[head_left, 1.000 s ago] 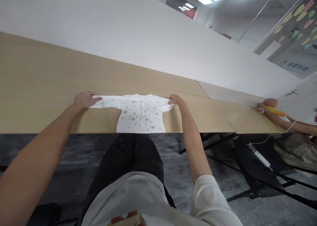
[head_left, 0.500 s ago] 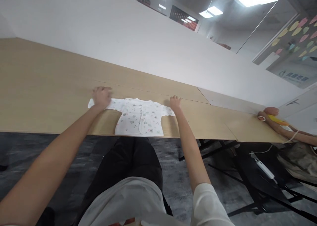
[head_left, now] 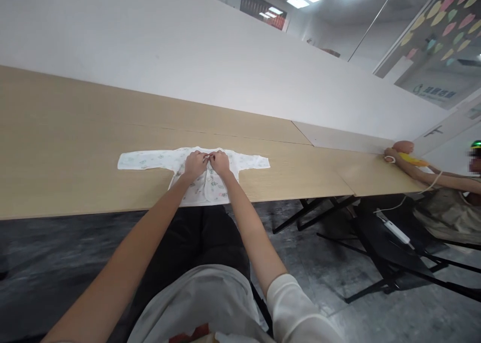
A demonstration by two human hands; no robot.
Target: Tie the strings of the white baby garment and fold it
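A small white baby shirt (head_left: pixel 150 159) with a faint printed pattern lies front side up on the wooden table (head_left: pixel 300 177), both sleeves spread out sideways. Its lower hem reaches the table's front edge. My left hand (head_left: pixel 196 164) pinches the cloth at the upper front, just left of the front opening. Right beside it, my right hand (head_left: pixel 220 162) pinches the other side of the opening near the neckline. The fingertips of both hands almost meet there and cover that part of the shirt.
A white partition (head_left: pixel 150 57) runs along the table's back. At the far right, another person's arm (head_left: pixel 417 171) reaches to a doll (head_left: pixel 404 147) in yellow. A black folding chair (head_left: pixel 391 247) with a white power strip (head_left: pixel 397 231) stands below.
My hands have moved inward from the two sleeves to the middle of the neckline and closed on the cloth there. The left sleeve now lies fully stretched out. The view has shifted slightly.
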